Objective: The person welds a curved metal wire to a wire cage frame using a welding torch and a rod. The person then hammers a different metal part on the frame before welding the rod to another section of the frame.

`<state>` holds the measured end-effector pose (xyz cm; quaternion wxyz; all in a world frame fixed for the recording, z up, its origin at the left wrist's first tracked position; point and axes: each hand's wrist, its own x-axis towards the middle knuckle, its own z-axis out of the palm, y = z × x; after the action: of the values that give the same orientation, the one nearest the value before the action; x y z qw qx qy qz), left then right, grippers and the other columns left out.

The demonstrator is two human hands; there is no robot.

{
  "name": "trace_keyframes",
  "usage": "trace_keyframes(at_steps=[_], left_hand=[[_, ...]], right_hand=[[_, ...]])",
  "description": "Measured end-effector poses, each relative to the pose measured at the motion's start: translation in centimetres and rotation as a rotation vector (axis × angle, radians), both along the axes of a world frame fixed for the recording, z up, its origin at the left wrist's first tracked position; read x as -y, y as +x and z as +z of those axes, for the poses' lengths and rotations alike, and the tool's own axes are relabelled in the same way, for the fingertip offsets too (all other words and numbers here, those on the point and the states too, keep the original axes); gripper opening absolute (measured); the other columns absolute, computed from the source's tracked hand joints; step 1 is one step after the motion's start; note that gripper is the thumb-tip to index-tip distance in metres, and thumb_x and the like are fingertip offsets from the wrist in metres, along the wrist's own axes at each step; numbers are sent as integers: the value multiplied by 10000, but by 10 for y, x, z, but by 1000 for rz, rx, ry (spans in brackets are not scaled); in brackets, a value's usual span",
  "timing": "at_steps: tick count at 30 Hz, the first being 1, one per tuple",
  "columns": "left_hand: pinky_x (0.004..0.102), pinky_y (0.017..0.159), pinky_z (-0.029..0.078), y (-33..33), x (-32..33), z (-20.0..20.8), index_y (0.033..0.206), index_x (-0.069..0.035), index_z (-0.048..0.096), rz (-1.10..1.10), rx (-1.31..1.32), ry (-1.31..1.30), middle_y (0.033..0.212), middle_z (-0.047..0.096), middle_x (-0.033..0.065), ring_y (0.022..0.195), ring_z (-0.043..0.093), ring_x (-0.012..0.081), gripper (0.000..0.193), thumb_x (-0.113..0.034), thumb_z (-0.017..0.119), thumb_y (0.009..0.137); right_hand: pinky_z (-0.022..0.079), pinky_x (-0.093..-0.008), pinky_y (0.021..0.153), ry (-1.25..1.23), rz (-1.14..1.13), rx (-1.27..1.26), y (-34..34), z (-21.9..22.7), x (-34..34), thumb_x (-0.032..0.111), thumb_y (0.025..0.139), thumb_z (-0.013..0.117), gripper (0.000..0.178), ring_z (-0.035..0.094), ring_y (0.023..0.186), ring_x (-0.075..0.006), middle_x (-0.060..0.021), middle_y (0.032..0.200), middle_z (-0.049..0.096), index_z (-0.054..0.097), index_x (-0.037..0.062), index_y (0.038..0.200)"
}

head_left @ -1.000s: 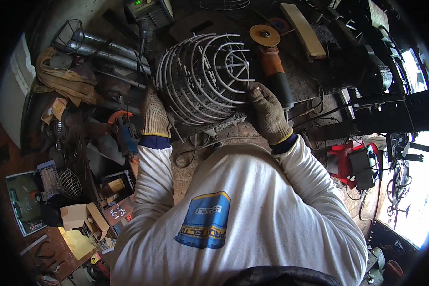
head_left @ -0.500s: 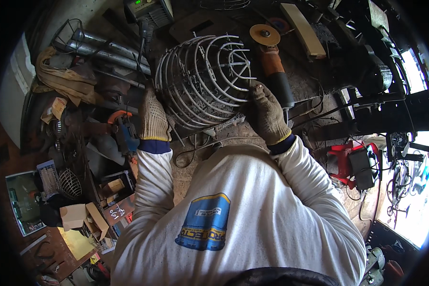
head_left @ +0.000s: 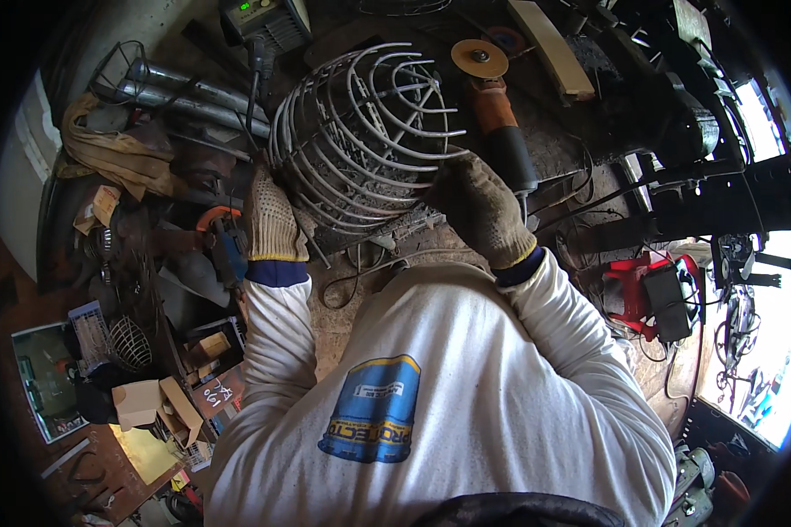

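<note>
A round cage of bent metal rods (head_left: 347,158) rests tilted on the dark workbench, its curved bars running from my left hand round to my right. My left hand (head_left: 274,215), in a knitted work glove, is closed at the cage's left side, with its fingertips partly hidden. On the near right side, my gloved right hand (head_left: 488,211) is closed on the cage's rod ends, its fingers partly behind the wrist and in shadow. Just beyond the right hand lies an orange and black angle grinder (head_left: 499,123) with a tan disc on top.
A wooden bar (head_left: 552,53) lies at the far right of the bench. At the back left stand a machine with a green display (head_left: 264,19) and shiny metal tubes (head_left: 193,92). Cables hang at the bench's near edge. A red plastic chair (head_left: 628,294) stands to the right.
The cage has turned and shifted slightly left and away, with both hands moving along with it. My right hand's fingers have swung inward to the left. The whole view has shifted slightly.
</note>
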<state>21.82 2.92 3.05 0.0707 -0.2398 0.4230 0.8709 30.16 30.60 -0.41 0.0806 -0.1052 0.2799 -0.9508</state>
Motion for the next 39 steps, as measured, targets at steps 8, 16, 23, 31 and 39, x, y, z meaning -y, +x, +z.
trace_keyframes(at_steps=[8,16,23,31,39], left_hand=[[435,992,550,7,-19,1,1340,-63,584,78,119,-75,1312,640,128,1130,654,296,516,-462,450,1042],[387,967,508,16,-32,-3,1353,-61,571,140,76,-164,1316,625,117,1125,630,271,550,-493,478,1026],[386,1001,480,3,-7,-43,1386,-21,557,135,117,-153,1406,586,118,1210,599,274,619,-515,487,1019],[362,965,496,8,-18,-40,1357,-20,582,161,106,-101,1367,618,118,1147,635,263,596,-503,495,1018],[352,924,504,-2,0,-74,1334,-7,591,169,135,-241,1318,645,131,1089,648,242,618,-527,481,1018]], right_hand=[[542,-394,865,182,-115,214,3,9,9,292,1065,508,287,645,927,-208,-58,1003,631,572,38,1184],[546,-358,787,291,-192,224,-1,-6,12,335,1070,495,290,639,840,-190,-50,947,630,586,60,1073],[550,-338,752,313,-241,358,-4,12,25,383,1075,469,351,646,810,-186,-62,934,642,592,56,1036],[556,-350,739,325,-238,347,-5,5,22,384,1081,447,369,652,793,-196,-68,906,653,584,41,1079],[563,-355,680,384,-255,354,-10,-4,19,229,1082,442,250,667,737,-238,-74,809,640,576,21,1045]])
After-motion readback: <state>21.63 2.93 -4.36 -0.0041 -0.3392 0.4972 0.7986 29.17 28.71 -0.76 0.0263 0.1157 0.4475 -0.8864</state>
